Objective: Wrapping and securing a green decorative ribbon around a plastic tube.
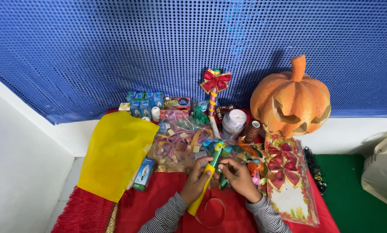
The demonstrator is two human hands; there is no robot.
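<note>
Left hand grips a yellow-and-green stick, fingers wrapped around its shaft, above the red cloth. Right hand pinches the stick's green upper part, beside a bag of ribbons and a carved orange pumpkin.

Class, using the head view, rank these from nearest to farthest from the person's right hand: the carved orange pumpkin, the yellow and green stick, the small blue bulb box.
From the right hand:
1. Yellow and green stick, touching it, just left.
2. Small blue bulb box, far left, beside the yellow sheet.
3. Carved orange pumpkin, up and right, by the wall.
</note>
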